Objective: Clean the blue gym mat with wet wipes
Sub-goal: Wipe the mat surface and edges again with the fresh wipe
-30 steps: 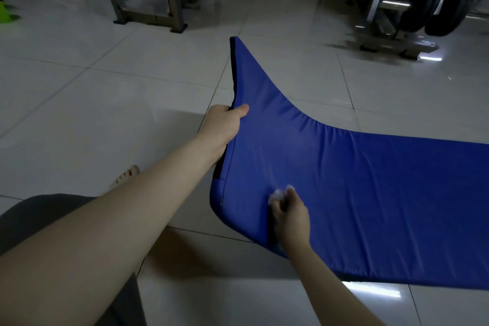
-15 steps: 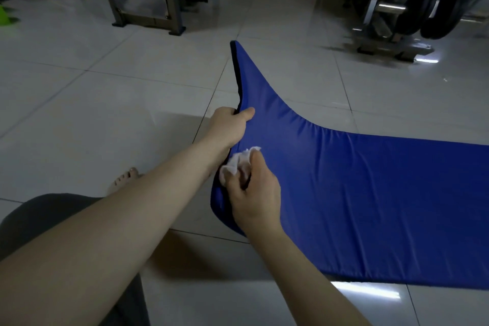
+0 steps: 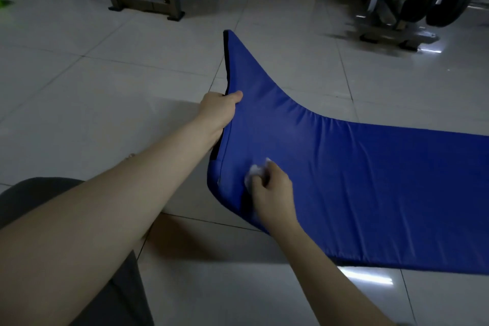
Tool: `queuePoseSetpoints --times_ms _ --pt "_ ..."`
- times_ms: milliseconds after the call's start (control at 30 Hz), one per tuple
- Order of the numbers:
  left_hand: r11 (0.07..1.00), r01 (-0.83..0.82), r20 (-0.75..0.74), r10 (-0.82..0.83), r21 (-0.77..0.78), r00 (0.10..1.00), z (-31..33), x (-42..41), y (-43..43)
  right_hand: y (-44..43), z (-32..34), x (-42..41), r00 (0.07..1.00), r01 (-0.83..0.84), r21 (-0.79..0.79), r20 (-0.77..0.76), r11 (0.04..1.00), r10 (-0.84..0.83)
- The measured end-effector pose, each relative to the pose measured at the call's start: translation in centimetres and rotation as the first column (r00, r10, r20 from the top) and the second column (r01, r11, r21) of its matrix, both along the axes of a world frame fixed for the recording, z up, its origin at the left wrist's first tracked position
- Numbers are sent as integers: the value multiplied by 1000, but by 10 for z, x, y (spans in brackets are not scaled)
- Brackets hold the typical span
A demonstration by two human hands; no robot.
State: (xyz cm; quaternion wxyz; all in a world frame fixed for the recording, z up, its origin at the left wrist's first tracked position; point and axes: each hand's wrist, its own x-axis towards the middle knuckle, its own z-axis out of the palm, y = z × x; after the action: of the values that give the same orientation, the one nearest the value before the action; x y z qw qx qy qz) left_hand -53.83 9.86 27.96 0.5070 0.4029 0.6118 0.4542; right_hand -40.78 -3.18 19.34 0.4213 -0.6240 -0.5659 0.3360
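**Back down to the near corner with the wipe**

Down again with the right hand [image 3: 272, 193]: up beside the left hand [image 3: 221, 108] at the lifted edge half a second ago, now dropped low on the mat [image 3: 370, 180], just in from the near rounded corner. Reads as one more pass of an up-and-down scrub, so probably done with this end strip, probably not yet with the long run off to the right. Gripping tight with the right fingers [image 3: 258, 186], curled closed round the bunched white wipe [image 3: 255, 172], rubbing it on the blue cover by the look of it. Pinching the raised edge with the left, thumb [image 3: 235, 95] over the front, other fingers out of sight behind it; same hold as before. Keeping that end peeled up off the floor [image 3: 105, 87], leaving the rest lying flat on it, running off to the right
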Motion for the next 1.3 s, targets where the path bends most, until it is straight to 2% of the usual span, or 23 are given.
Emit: queuePoseSetpoints --times_ms 67,167,300,367,433,467,500,533,567,600,633,667,700,733,767,800,900,1000,1167,1233,1300 --pt "1000 -10 4 10 -18 1000 0 2 -1 -4 31 -27 992 -113 182 -25 977 120" --pt "998 -20 9 20 -53 1000 4 3 0 -14 52 -35 962 -223 415 242 882 129" --pt "998 -17 24 19 -64 1000 16 -5 7 -29 32 -24 891 -362 507 436 782 129" --pt "997 -15 53 19 -77 998 20 -7 7 -28 22 -18 889 -353 470 438 809 134" --pt "997 5 87 2 -75 996 24 -7 5 -21 18 -4 932 -261 391 340 882 125" --pt "998 14 104 -7 -67 995 25 -6 4 -17 12 10 948 -192 321 305 927 91" --pt "998 21 122 -14 -57 992 27 -5 2 -13 4 29 932 -135 219 359 966 49" --pt "998 30 134 -23 -47 991 29 -5 0 -12 -6 49 862 -90 87 505 992 34" --pt "998 40 138 -34 -39 990 33 -5 -1 -14 -17 67 746 -45 -79 661 996 86" --pt "998 44 132 -39 -36 990 34 -6 -2 -18 -24 79 656 13 -230 737 973 165" --pt "998 51 130 -46 -36 990 35 -8 -3 -21 -23 84 653 68 -310 733 948 192" --pt "997 61 135 -55 -40 989 36 -10 -4 -20 -17 82 727 93 -336 666 937 167" --pt "996 73 149 -66 -46 987 36 -11 -6 -15 -5 77 845 83 -326 523 942 107" --pt "995 89 159 -79 -52 984 36 -13 -8 -10 13 68 931 67 -289 363 955 44" --pt "992 113 158 -102 -58 982 36 -14 -11 -5 34 58 972 45 -228 235 973 10" --pt "988 143 144 -133 -62 981 38 -15 -13 3 59 47 982 4 -160 186 987 27" --pt "970 231 70 -225 -78 972 47 -19 -16 21 120 21 941 -154 29 308 988 138" --pt "946 308 8 -309 -97 951 54 -24 -14 53 152 18 906 -204 141 403 969 132" --pt "880 459 -82 -470 -119 879 51 -27 -16 111 160 26 964 -204 227 218 952 154" --pt "869 476 -168 -494 -137 853 46 -30 -15 129 150 19 969 -184 194 199 964 145" --pt "868 467 -246 -495 -166 833 40 -29 -13 139 136 9 952 -219 138 248 966 180"
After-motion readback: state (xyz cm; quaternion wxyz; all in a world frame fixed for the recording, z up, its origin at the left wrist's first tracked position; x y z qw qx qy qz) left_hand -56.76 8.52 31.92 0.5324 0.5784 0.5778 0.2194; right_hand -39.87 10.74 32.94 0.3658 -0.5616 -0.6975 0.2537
